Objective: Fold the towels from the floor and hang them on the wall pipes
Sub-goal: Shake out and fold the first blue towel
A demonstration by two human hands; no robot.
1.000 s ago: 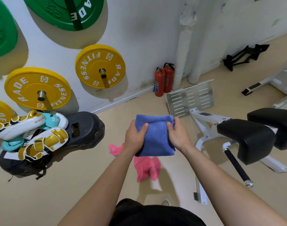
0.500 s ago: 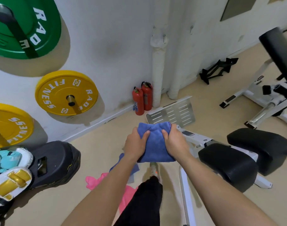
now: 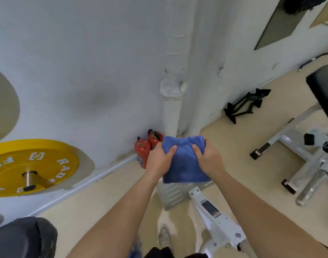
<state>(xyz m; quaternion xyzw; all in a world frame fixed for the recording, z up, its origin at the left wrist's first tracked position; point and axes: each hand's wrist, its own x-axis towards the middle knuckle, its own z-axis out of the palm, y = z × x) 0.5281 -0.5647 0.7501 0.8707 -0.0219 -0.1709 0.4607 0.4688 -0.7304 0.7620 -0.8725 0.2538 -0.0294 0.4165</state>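
A folded blue towel (image 3: 184, 162) is held in front of me, above the floor near the wall. My left hand (image 3: 160, 159) grips its left edge with the thumb on top. My right hand (image 3: 208, 159) grips its right edge the same way. Two white wrapped wall pipes (image 3: 173, 107) rise straight ahead, just beyond the towel; small metal hooks stick out of them. The pink towel seen earlier is out of view.
Two red fire extinguishers (image 3: 144, 151) stand at the wall's foot left of the pipes. A yellow weight plate (image 3: 32, 164) hangs at left. A white gym machine frame (image 3: 215, 218) with a perforated footplate lies below my hands; another machine (image 3: 308, 161) stands at right.
I have stepped closer to the wall pipes with the blue towel, and my view has tilted up. The pink towel and boxing gloves have dropped out of view. Both hands keep their grip.
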